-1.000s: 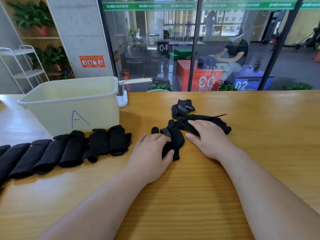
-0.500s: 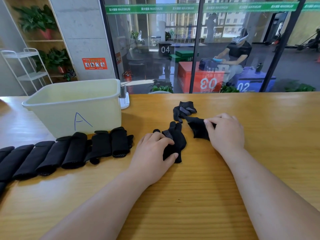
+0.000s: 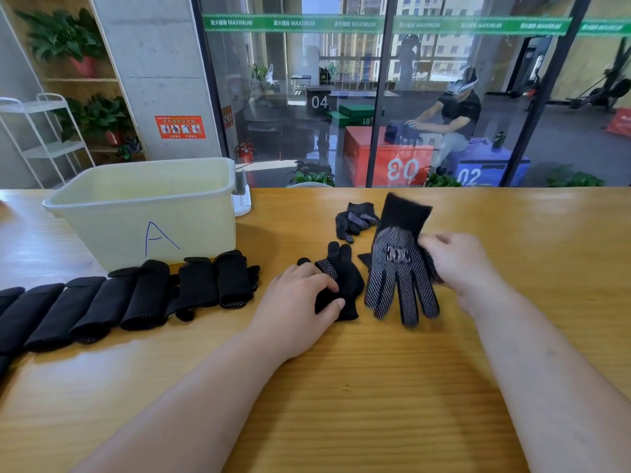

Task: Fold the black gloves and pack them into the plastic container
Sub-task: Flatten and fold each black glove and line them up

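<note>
Two bare forearms reach over a wooden bench [image 3: 375,387]. The right grip [image 3: 457,264] pinches the right edge of a dotted glove [image 3: 399,268], thumb and fingers closed on the knit; the fingers are motion-blurred. The glove hangs to the left of that grip, cuff up and fingers down, with its white-dotted palm facing the camera. Whether its fingertips touch the bench cannot be told.

The left grip [image 3: 300,302] lies on a crumpled glove [image 3: 345,281], fingers curved over it and the thumb against its near edge, holding it on the bench. This glove sticks out past the fingertips, just beside the hanging glove.

Beyond both grips, and between them, a third glove [image 3: 356,220] lies bunched on the bench, apart from the other two.

To the left of the left grip, folded gloves [image 3: 136,298] lie side by side in a row that runs off the left edge. Beyond that row, touching or nearly touching it, stands the pale container [image 3: 146,213], open at the top, with a blue letter A on its near wall. No glove shows over its rim.

Behind the bench is a glass wall [image 3: 444,97].
</note>
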Motion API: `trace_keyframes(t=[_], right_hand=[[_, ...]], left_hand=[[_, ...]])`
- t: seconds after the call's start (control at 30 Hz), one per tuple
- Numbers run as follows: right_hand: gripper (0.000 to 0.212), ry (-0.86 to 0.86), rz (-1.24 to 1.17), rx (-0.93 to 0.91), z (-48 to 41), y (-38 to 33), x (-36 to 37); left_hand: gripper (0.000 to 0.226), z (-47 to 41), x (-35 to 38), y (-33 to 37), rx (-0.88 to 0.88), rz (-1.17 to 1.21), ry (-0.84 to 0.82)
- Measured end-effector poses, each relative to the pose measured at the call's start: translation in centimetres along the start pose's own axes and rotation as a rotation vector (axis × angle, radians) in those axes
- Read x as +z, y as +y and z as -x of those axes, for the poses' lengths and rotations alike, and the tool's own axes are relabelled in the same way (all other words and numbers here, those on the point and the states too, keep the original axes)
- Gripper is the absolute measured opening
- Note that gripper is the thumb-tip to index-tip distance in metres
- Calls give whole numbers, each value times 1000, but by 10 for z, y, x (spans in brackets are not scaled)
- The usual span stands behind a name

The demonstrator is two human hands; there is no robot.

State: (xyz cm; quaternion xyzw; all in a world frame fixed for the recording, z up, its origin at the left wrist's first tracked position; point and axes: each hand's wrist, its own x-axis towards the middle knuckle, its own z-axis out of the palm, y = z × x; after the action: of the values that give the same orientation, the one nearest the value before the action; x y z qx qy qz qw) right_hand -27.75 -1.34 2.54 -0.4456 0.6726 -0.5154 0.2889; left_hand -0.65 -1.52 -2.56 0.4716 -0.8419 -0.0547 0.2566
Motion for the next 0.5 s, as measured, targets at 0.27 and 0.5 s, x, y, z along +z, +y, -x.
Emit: trace_keyframes(t=[0.27, 0.5], right_hand=[[41, -85, 615, -189, 16, 20, -13], [50, -377, 160, -80, 28, 14, -16]], left_hand=[[49, 2, -5, 1, 30, 2, -64], [34, 6, -17, 2, 139, -77, -93]])
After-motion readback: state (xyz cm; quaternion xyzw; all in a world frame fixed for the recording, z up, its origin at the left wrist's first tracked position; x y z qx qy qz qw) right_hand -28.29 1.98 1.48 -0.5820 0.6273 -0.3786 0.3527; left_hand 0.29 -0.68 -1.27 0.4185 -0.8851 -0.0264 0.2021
